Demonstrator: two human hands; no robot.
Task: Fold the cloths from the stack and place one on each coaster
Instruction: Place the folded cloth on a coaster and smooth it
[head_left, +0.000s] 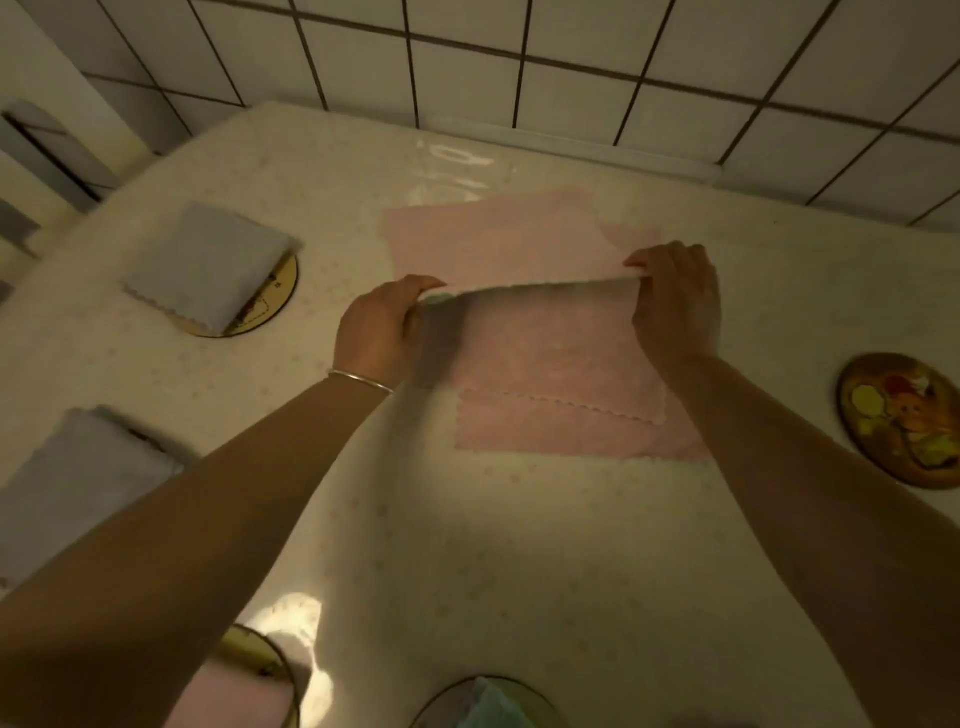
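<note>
Both hands, left (376, 332) and right (675, 301), pinch the pink cloth's (550, 358) raised far edge mid-table (519, 545); uneven pull would skew the fold. Bare coaster (901, 418) waits right.

A pale pink scallop-edged cloth (550, 358) is hanging mid-frame, lifted by its top edge above a stack of pink cloths (519, 239). Two folded grey-blue cloths (208, 265) (78, 478) are lying on round coasters at left; a bare round illustrated coaster (904, 421) is sitting at right.
</note>
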